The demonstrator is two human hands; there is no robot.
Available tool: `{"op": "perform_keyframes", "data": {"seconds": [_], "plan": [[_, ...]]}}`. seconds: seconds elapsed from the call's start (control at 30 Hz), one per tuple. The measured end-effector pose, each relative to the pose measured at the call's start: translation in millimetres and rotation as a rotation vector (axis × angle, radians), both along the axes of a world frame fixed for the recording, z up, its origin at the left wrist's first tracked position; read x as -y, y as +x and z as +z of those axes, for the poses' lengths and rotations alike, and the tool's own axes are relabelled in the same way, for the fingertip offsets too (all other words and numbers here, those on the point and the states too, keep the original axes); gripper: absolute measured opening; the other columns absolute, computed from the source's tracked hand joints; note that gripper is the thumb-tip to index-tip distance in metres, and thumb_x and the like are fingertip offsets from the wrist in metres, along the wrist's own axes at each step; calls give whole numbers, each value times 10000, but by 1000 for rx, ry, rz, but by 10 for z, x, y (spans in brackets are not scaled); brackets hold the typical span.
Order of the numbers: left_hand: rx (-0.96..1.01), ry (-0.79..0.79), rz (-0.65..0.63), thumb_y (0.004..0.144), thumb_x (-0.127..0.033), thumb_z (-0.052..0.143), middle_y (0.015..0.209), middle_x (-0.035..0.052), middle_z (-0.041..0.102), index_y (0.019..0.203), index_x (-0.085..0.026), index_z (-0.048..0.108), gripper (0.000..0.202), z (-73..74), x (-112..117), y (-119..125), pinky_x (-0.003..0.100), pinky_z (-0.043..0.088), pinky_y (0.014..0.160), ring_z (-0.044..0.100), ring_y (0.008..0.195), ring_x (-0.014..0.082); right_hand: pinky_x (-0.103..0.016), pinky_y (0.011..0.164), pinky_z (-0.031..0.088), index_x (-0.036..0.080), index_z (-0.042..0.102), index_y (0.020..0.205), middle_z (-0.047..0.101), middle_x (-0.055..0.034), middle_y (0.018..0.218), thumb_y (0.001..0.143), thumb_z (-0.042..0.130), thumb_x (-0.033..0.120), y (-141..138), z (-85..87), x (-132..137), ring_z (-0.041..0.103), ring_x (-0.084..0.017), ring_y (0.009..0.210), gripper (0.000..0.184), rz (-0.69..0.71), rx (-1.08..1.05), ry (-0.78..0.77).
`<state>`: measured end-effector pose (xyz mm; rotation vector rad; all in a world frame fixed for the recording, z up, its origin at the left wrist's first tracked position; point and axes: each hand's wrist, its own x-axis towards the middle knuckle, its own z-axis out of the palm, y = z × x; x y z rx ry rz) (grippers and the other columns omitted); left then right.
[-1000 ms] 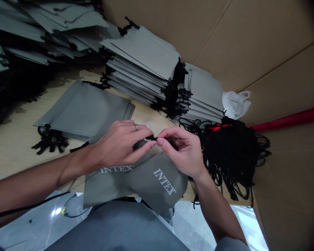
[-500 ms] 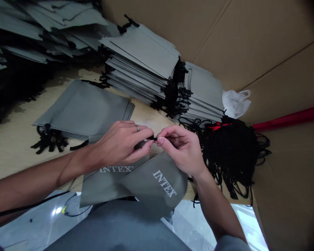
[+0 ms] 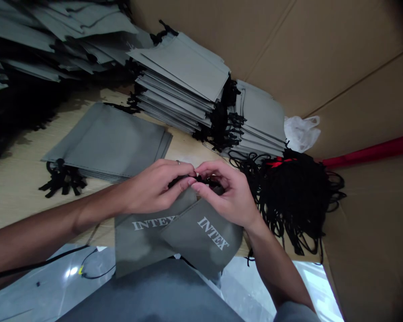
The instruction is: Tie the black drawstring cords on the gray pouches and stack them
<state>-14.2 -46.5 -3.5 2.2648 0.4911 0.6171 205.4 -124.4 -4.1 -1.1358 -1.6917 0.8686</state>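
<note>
My left hand [image 3: 163, 184] and my right hand [image 3: 226, 190] meet fingertip to fingertip, both pinching a black cord [image 3: 200, 179] that is mostly hidden by the fingers. Below them hang two grey fabric bags printed INTEX in white. The right bag [image 3: 201, 235] slants and overlaps the left bag [image 3: 144, 246] at the table's front edge. A ring shows on a finger of my left hand. Just beyond my left wrist lies a low stack of grey bags [image 3: 107, 136] with a bunch of black cord ends [image 3: 63, 176] at its corner.
A tall bag stack [image 3: 184, 67] and a shorter one [image 3: 260, 112] stand along the cardboard wall [image 3: 339, 53]. To the right sits a heap of black cords [image 3: 295, 197], by a white plastic bag [image 3: 302, 132] and a red strip [image 3: 372, 152]. More bags [image 3: 70, 22] pile up far left.
My hands have come closer together, fingertips now touching around the cord. The left bag has shifted a little to the right and hangs lower.
</note>
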Motion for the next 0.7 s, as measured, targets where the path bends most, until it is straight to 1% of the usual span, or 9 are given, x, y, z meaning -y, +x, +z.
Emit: {"op": "perform_keyframes", "data": {"seconds": [0.07,0.17,0.27,0.33,0.5,0.6,0.7], "plan": [[-13,-27,5,1084,-264,515,692,-32,575,917,-166,657,240,1,6,7,232,373,584,524,621,101,-336,871,599,257,746,1125,758,-23,1055,949,818,229,-7,-23,1,725,-173,948,192,-21,3,-6],[-25,-165,0,1087,-314,542,721,-39,602,979,-176,685,226,0,-6,5,219,363,563,515,622,93,-328,828,595,244,744,1089,757,-25,1026,951,817,244,4,-40,6,724,-172,914,157,-23,-13,-31],[13,-331,-37,1102,-389,539,756,-34,601,937,-184,680,299,-3,-33,-11,210,387,589,524,678,98,-304,763,577,242,749,1076,751,-11,975,944,823,239,25,-39,6,701,-151,839,151,-16,-27,-48],[36,-395,-53,1101,-419,552,768,-25,594,908,-183,678,330,1,-48,-25,213,387,594,519,703,106,-286,723,563,242,756,1057,751,1,935,927,839,213,33,-29,2,685,-134,788,157,-1,-61,-66],[52,-492,-79,1081,-424,600,713,-25,549,881,-179,695,330,41,-61,-68,226,318,530,448,639,102,-234,681,569,235,780,997,766,19,869,894,866,165,15,18,-15,686,-105,739,151,50,-218,-104],[92,-536,-118,1079,-400,613,711,-28,528,880,-184,706,309,52,-67,-94,222,329,543,431,641,101,-210,683,574,227,794,985,772,18,871,879,880,156,-2,29,-26,690,-93,746,154,74,-281,-108],[109,-524,-132,1079,-380,609,719,-26,524,881,-182,699,294,47,-71,-102,220,346,554,433,646,103,-207,702,587,225,801,992,776,13,881,887,886,186,11,22,-44,699,-93,761,141,79,-292,-107]]}}
